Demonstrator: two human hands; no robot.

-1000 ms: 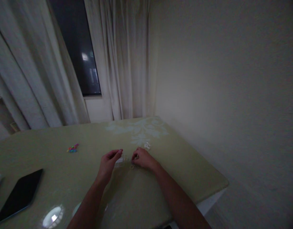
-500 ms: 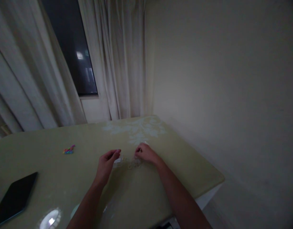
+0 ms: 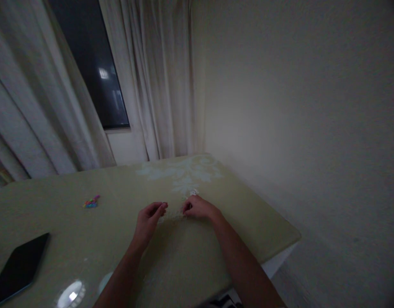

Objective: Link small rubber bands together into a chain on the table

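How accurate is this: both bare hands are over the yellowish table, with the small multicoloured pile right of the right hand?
Wrong side: the head view shows the small multicoloured pile to the left of the left hand. The rest stands.

Seen from a camera worn on the person's head, the view faces forward and down over a pale green table from above its near side, wide enough to take in much of its top and the room beyond. The left hand and right hand sit fairly near the lens, below the middle of the view, their forearms running in from the bottom edge. Farther off, curtains and a dark window fill the upper left, and a plain wall takes up the right side.
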